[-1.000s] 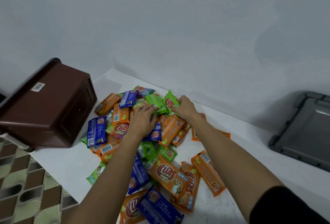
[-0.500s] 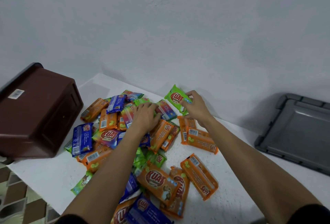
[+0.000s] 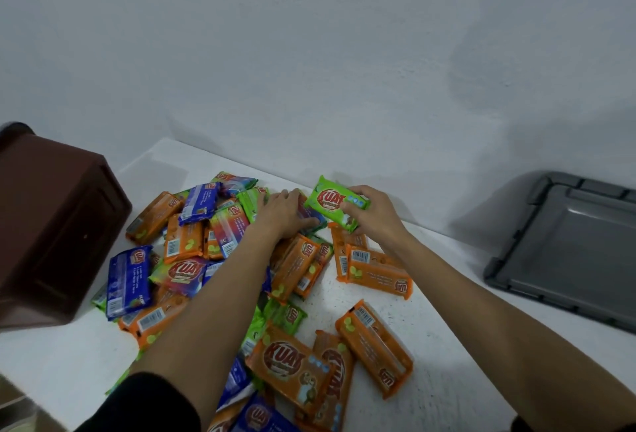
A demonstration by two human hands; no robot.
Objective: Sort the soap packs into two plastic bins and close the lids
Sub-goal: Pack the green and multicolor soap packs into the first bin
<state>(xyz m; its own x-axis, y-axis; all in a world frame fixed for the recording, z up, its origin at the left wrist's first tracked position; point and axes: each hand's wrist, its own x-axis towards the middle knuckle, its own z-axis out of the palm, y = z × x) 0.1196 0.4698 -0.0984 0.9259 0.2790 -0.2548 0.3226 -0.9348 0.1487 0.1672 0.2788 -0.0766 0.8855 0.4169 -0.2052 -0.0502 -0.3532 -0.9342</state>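
Wall (image 3: 309, 53): pale, plain, fills the upper half of the view and meets the table along its far edge.

Table (image 3: 447, 380): white top, speckled, carries everything listed below.

Brown bin (image 3: 51, 225): plastic, at the left edge of the table, sitting tilted with its closed sides toward the camera. Its opening cannot be seen. The nearest packs lie just beside its wall.

Grey lid (image 3: 571, 252): flat, with a ribbed rim, lying at the right side of the table, well apart from the packs.

Pile of soap packs (image 3: 186, 242): orange, blue, green and multicoloured wrappers, loose and overlapping, spread over the middle of the table from the far edge to the near edge. Several orange packs lie singly on the right fringe. No pack is seen in a bin.

Left hand (image 3: 282, 213): reaches over the pile, palm down, fingers fairly straight, resting on the packs at the far end. It holds nothing.

Right hand (image 3: 375, 215): at the far right of the pile, fingers and thumb curled round a green pack (image 3: 335, 203), held printed face up and raised just above the orange packs beneath it.
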